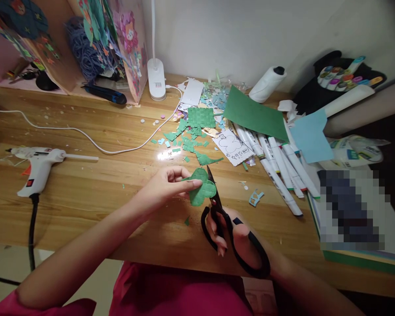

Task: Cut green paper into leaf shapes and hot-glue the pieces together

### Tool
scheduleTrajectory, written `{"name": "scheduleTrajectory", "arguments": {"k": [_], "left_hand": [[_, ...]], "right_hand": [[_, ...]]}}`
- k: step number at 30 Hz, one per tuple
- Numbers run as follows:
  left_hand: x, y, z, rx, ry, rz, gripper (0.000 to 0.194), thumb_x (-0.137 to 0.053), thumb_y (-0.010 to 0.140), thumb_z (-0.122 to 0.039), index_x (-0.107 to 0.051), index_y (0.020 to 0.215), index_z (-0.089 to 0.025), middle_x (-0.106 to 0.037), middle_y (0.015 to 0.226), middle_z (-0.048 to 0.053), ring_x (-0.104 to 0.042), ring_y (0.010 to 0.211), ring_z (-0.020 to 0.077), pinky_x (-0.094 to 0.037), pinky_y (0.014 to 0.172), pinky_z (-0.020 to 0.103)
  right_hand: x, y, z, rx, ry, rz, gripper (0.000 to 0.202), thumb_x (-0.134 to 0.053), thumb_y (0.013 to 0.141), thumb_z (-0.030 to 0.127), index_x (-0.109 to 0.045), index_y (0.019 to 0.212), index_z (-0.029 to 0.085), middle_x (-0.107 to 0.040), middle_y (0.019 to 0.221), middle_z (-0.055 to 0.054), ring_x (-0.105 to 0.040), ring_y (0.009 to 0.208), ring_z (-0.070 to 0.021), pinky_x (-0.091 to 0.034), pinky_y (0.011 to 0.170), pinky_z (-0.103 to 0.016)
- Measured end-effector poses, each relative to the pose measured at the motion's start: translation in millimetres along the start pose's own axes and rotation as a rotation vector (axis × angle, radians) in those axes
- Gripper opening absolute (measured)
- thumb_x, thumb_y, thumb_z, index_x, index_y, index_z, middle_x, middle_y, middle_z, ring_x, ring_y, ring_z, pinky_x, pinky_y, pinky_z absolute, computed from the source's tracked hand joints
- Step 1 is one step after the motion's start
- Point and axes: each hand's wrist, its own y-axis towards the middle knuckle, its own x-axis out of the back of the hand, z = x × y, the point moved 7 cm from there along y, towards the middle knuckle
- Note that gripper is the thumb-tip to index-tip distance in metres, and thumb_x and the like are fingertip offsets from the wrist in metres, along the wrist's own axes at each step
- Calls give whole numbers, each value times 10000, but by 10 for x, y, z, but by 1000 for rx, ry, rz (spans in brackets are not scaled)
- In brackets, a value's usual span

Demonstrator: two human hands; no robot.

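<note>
Left hand [167, 184]: it is partly closed, with the thumb on top of the green shape and the other fingers bent behind it.
Green shape [201, 193]: a paper piece with rounded lobes, held above the table [118, 219], near its front edge.
Right hand [228, 232]: it is curled in the handles of the scissors [216, 202], the thumb in the larger loop and fingers in the other. The loops stand apart.
Blades: they point away from the person, at the right edge of the green shape. How far they are open, I cannot tell.
Scraps [190, 144]: mostly green, scattered behind the left hand. A small green triangle [187, 220] lies just in front of the green shape.
Drawing [233, 148]: it lies between the scraps and the markers [276, 164].
Green sheet [256, 115]: it lies over the ends of some markers.
Glue gun [41, 164]: on its side, at the far left.
</note>
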Motion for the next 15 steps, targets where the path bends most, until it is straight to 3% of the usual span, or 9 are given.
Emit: {"name": "scheduleTrajectory", "arguments": {"k": [11,15], "left_hand": [[-27,-14,8,-5,-101,-28,286,-757,658,-327,-524,663,-163,-624,653,-50,-564,587,54,-408,574,166],[-58,-14,13,-9,-134,-4,278,-750,667,-309,-515,655,-161,-622,656,-46,-566,594,53,-405,565,160]], "right_hand": [[11,2,11,39,-19,-31,696,-411,571,872,-464,702,190,-380,492,76,-313,384,-63,-364,358,-196],[-13,29,-61,16,76,-36,692,-488,528,861,-478,703,192,-411,472,76,-340,349,-65,-359,342,-204]]}}
